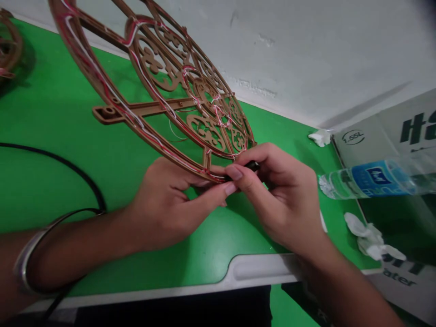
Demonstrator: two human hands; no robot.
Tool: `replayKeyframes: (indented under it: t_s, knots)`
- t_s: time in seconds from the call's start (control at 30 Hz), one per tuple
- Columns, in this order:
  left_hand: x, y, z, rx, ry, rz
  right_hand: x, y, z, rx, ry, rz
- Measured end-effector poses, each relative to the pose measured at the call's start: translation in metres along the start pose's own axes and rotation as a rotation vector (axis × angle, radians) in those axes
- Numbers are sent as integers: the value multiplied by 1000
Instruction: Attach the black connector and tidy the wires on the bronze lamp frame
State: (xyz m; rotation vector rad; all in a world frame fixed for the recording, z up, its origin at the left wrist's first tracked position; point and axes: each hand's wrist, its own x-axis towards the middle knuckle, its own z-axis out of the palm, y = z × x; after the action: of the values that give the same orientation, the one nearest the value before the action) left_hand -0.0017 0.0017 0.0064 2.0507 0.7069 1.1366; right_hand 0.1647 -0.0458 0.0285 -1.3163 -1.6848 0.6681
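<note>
A round brown openwork frame (153, 104) with scrollwork panels stands tilted over the green table. Red and white wires (143, 125) run along its rings and bunch near its hub. My left hand (170, 200) is closed on the near lower rim, thumb pressed against it. Just to the right, my right hand (282, 190) pinches a small black object (252, 165) at the same stretch of rim; most of it is hidden by the fingers, so its kind cannot be made out. Both thumbs nearly meet at the rim.
The green table (112, 263) has a pale raised front edge. At the right lie a plastic water bottle (378, 179), crumpled tissues (371, 238) and a cardboard box (388, 127). A black cable (68, 161) crosses the left side. Another brown piece (10, 45) sits far left, near the wall.
</note>
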Motion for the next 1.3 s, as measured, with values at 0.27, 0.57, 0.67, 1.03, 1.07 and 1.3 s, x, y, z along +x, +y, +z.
replayKeyframes:
  t_s: [0.27, 0.57, 0.67, 1.03, 1.07, 1.3]
  knots:
    - [-3, -3, 1, 26, -8, -78, 1, -6, 2, -9, 34, 57]
    - [-3, -6, 2, -15, 34, -121, 1, -2, 6, -27, 56, 71]
    - [-3, -8, 3, -24, 31, -123, 0, 0, 8, -7, 64, 73]
    - [-5, -5, -3, 60, 48, -191, 5, 4, -5, 201, 151, 80]
    - [-5, -5, -3, 74, 49, -187, 5, 3, -6, 204, 138, 68]
    - [-6, -4, -5, 54, 41, -179, -5, 2, -12, 44, 143, -46]
